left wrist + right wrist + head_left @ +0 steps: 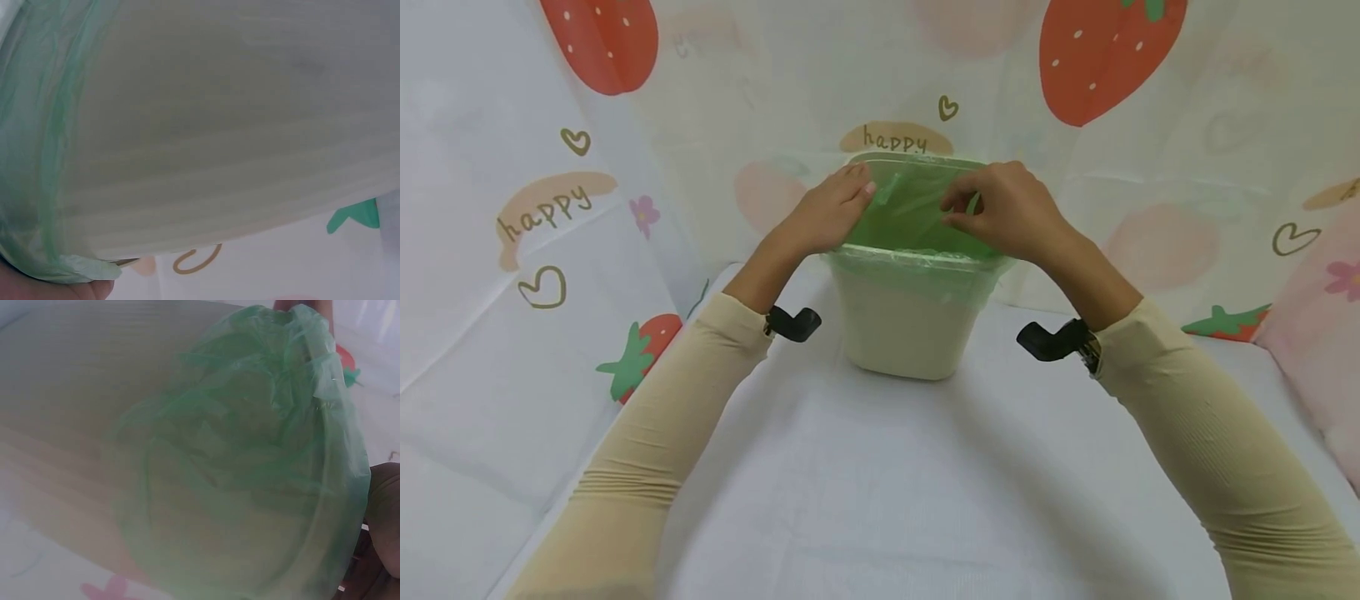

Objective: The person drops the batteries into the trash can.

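Note:
A cream trash bin point(906, 321) stands upright, lined with a thin green trash bag point(910, 204) folded over its rim. My left hand point(835, 204) rests along the bin's left rim with fingers fairly straight; in the left wrist view, part of that hand point(56, 289) touches the bag's edge. Over the right side of the rim is my right hand point(1011, 208), its fingers bent loosely inward above the opening and a gap showing beside the thumb. The right wrist view shows the bag's crumpled overhang point(237, 450) down the bin's outside, with the hand point(381, 519) beside the rim.
White cloth point(880, 492) covers the surface under the bin. Behind it hangs a cloth backdrop point(820, 75) printed with strawberries, hearts and lettering. Black wrist cameras point(793, 323) are strapped over both cream sleeves.

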